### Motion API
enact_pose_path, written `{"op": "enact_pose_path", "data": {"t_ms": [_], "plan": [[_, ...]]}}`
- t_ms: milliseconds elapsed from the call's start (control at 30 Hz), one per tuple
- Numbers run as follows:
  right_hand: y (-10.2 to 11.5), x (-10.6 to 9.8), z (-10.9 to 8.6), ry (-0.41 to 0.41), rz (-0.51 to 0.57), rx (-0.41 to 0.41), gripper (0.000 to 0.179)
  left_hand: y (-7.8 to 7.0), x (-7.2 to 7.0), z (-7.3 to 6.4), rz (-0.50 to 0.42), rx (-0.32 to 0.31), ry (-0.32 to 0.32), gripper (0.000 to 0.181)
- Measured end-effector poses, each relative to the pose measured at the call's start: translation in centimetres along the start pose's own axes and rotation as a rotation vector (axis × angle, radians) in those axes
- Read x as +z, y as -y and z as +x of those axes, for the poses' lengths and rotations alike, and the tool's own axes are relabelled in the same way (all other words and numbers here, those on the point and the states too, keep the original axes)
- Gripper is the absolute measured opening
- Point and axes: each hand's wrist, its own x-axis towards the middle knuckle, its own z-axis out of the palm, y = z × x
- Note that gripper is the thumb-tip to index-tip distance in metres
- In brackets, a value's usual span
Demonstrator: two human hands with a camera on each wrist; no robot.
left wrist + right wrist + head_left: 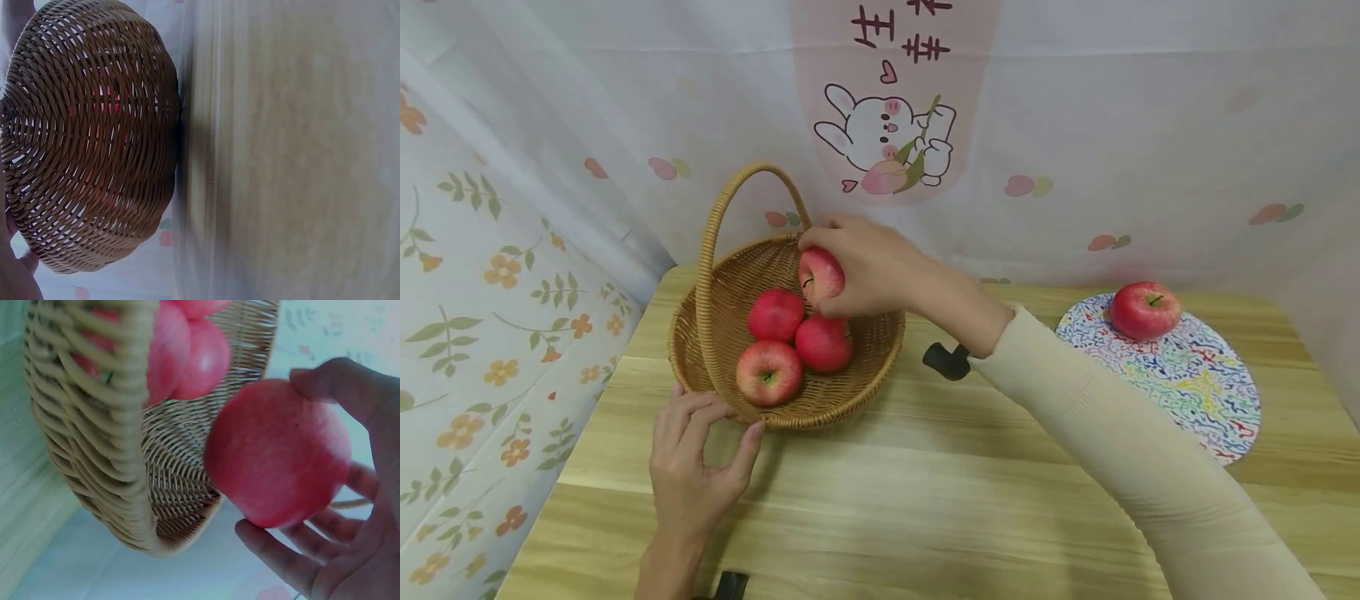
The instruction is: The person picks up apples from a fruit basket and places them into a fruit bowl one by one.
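A wicker basket [868, 392] with a tall arched handle holds several red apples [769, 372]. Over its far right side, my right hand [872, 267] grips another red apple [822, 273]. The right wrist view shows that apple [278, 453] between the thumb and fingers, just beyond the basket's rim [134, 425]. At the near left rim, by the foot of the handle, my left hand [696, 454] holds the basket with bent fingers and thumb. Basket weave [94, 137] fills much of the left wrist view, hiding most of that hand.
On the right, one red apple [1145, 310] sits on a round mat [1202, 383] with a colourful squiggle pattern, partly covered by my right sleeve [1105, 425]. The wooden table [880, 517] meets a printed curtain [1075, 167] at the back and a floral one [490, 358] at the left.
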Motion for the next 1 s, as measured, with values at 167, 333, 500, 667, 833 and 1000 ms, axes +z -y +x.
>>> {"op": "enact_pose_path", "data": {"t_ms": [167, 333, 500, 667, 833, 1000], "plan": [[-0.1, -0.1, -1.6, -0.126, 0.018, 0.036, 0.051, 0.0, 0.0, 0.2, 0.007, 0.011, 0.003, 0.056], [-0.8, 0.0, -2.8, -0.182, 0.094, 0.076, 0.052, 0.0, 0.1, 0.1, 0.013, 0.009, 0.003, 0.058], [-1.5, 0.2, -4.2, -0.243, 0.197, 0.137, 0.059, -0.2, 0.2, 0.1, 0.008, 0.011, -0.009, 0.058], [-1.8, 0.5, -5.7, -0.351, 0.275, 0.197, 0.065, -0.3, 0.2, 0.2, -0.002, 0.011, -0.011, 0.058], [-2.2, 0.8, -7.0, -0.448, 0.346, 0.2, 0.064, -0.4, 0.0, 0.2, 0.008, 0.001, -0.001, 0.058], [-2.7, 1.3, -8.3, -0.511, 0.447, 0.219, 0.061, -0.5, 0.0, 0.3, 0.021, 0.012, 0.004, 0.057]]}}
